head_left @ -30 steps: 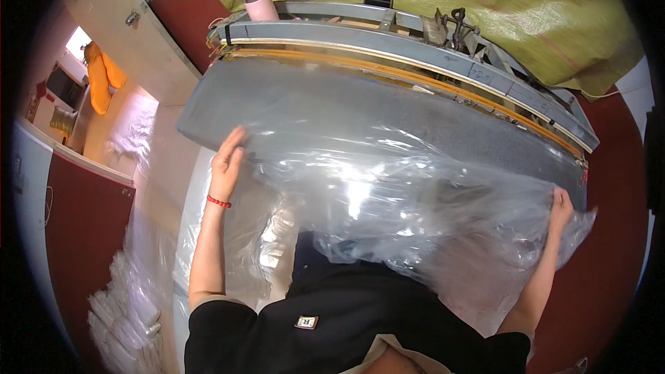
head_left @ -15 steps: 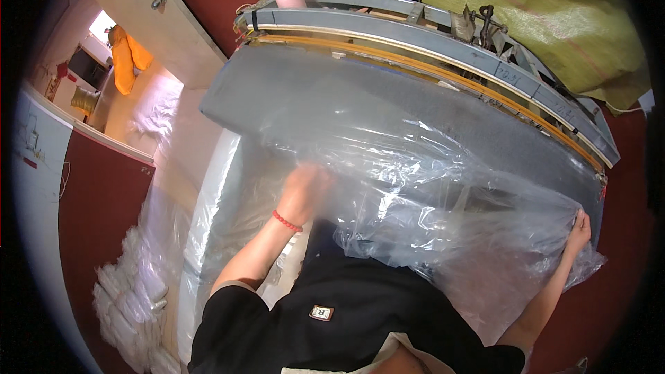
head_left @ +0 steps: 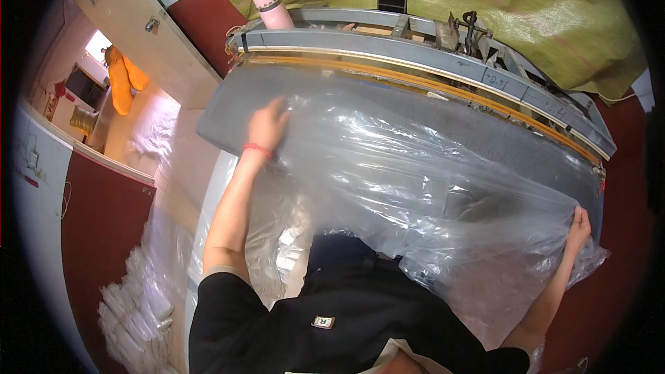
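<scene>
A clear plastic film (head_left: pixel 388 166) lies wrinkled over a long grey padded table top (head_left: pixel 332 86), its near part hanging down toward my body. My left hand (head_left: pixel 269 126), with a red bead bracelet (head_left: pixel 258 149) at the wrist, is over the left part of the top, fingers curled at the film's far left edge; the fingertips are partly hard to make out. At the right end, my right hand (head_left: pixel 579 227) pinches the film's corner between thumb and fingers. Between both hands the film is drawn out in long creases.
Behind the top runs a grey metal frame (head_left: pixel 360 43) with an orange strip (head_left: pixel 388 73) along it. A pink bottle (head_left: pixel 270 7) stands on its left end; a metal clamp (head_left: pixel 470 33) sits farther right. Bundled clear plastic (head_left: pixel 135 312) lies at the lower left, near an open door (head_left: pixel 149 48).
My left hand has moved away from my body and to the left, and the film now reaches farther across the top. My right hand keeps its hold at the corner.
</scene>
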`<state>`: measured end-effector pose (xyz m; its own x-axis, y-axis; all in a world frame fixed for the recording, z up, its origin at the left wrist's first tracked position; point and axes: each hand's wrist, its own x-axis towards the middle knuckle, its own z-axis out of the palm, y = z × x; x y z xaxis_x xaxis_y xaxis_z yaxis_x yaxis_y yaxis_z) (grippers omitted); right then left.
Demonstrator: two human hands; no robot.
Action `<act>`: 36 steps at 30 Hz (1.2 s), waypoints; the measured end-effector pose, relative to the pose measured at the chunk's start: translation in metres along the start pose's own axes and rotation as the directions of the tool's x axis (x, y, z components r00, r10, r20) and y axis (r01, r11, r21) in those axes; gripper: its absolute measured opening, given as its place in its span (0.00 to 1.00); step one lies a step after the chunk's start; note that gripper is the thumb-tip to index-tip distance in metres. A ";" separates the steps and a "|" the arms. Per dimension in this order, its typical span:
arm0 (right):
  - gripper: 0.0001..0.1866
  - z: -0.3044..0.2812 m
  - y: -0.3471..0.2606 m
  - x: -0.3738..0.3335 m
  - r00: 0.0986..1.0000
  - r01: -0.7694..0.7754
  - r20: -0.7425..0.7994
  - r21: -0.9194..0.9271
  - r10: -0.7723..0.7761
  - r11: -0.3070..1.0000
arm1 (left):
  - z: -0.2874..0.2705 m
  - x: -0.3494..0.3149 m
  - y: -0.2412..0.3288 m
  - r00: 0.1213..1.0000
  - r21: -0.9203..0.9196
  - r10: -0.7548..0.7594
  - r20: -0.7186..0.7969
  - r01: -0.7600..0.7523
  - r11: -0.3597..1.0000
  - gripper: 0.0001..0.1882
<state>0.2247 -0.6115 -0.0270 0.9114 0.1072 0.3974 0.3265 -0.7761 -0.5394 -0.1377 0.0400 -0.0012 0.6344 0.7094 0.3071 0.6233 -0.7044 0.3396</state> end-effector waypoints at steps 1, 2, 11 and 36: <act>0.14 0.000 0.001 -0.001 1.000 -0.003 -0.004 -0.001 0.003 1.000 | 0.002 -0.003 0.002 0.996 -0.042 0.072 -0.060 -0.075 0.996 0.19; 0.14 0.000 0.001 -0.002 0.999 0.015 -0.033 0.014 -0.014 1.000 | 0.003 -0.004 0.004 0.983 -0.080 0.140 -0.122 -0.151 0.985 0.19; 0.14 -0.001 0.007 0.002 0.999 0.034 -0.030 -0.023 -0.034 0.999 | 0.025 0.045 -0.011 0.962 -0.030 0.164 0.218 -0.161 0.987 0.40; 0.14 -0.006 0.003 -0.004 0.996 -0.011 -0.088 -0.037 0.008 0.999 | 0.020 0.028 -0.013 0.992 -0.083 0.102 -0.073 -0.108 0.991 0.12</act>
<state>0.2201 -0.6175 -0.0260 0.8883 0.0464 0.4569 0.3071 -0.7996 -0.5160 -0.1187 0.0686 -0.0150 0.6596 0.6338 0.4041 0.5114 -0.7724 0.3767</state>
